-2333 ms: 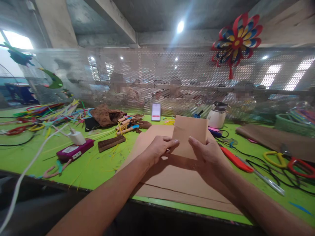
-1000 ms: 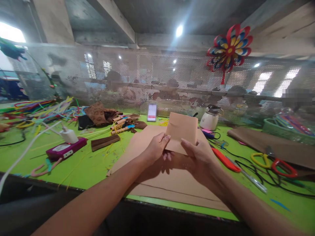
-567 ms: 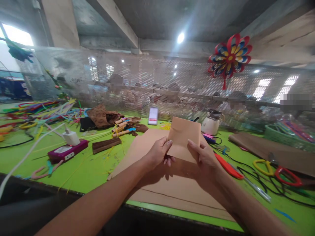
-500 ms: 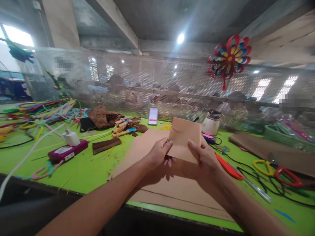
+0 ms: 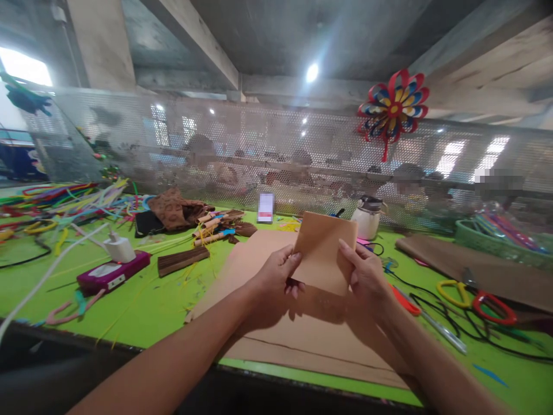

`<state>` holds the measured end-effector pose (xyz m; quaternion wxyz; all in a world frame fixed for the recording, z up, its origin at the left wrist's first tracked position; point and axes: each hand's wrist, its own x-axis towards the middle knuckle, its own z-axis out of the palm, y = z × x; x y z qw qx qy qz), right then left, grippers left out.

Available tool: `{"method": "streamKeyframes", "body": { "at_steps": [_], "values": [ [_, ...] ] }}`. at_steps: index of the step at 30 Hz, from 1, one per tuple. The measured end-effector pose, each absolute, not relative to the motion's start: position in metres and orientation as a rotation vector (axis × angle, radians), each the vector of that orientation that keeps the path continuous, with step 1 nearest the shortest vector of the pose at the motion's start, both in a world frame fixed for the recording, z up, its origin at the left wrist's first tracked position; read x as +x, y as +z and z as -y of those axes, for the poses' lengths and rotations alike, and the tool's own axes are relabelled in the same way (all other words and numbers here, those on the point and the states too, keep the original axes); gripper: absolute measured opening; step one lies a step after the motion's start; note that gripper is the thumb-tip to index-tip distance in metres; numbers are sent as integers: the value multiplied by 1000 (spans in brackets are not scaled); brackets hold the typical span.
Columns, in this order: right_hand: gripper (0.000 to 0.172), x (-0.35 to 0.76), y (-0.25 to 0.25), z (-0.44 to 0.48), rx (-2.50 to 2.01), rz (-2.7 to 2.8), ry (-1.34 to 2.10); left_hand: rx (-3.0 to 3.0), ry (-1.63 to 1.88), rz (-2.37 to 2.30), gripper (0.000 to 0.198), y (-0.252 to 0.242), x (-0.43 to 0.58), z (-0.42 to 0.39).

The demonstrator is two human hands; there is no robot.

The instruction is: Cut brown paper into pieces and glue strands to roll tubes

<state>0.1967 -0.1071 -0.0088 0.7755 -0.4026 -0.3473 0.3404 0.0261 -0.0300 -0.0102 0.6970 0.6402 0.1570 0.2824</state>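
A folded piece of tan paper (image 5: 322, 251) is held up above the table between both hands. My left hand (image 5: 272, 276) pinches its lower left edge, thumb on the front. My right hand (image 5: 367, 276) grips its right edge, fingers closed around it. Beneath them a larger sheet of the same tan paper (image 5: 298, 328) lies flat on the green table (image 5: 142, 294).
Red-handled scissors (image 5: 404, 300) and a pen (image 5: 444, 334) lie right of my right hand, more scissors (image 5: 475, 291) further right. A magenta phone with a white charger (image 5: 113, 268), brown sticks (image 5: 184, 260), coloured strips (image 5: 64, 199), a phone (image 5: 265, 207) and a white kettle (image 5: 367, 219) stand behind. A mesh screen (image 5: 276, 155) backs the table.
Both hands shifted along the paper: the right hand moved up its right edge and the piece now tilts slightly. The view turned a little.
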Motion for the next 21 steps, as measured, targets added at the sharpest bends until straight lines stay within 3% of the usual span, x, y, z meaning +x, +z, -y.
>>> {"method": "streamKeyframes", "body": {
  "at_steps": [21],
  "values": [
    [43,196,-14,106,-964,701,722,1670,644,-303,38,-21,28,13]
  ]
}}
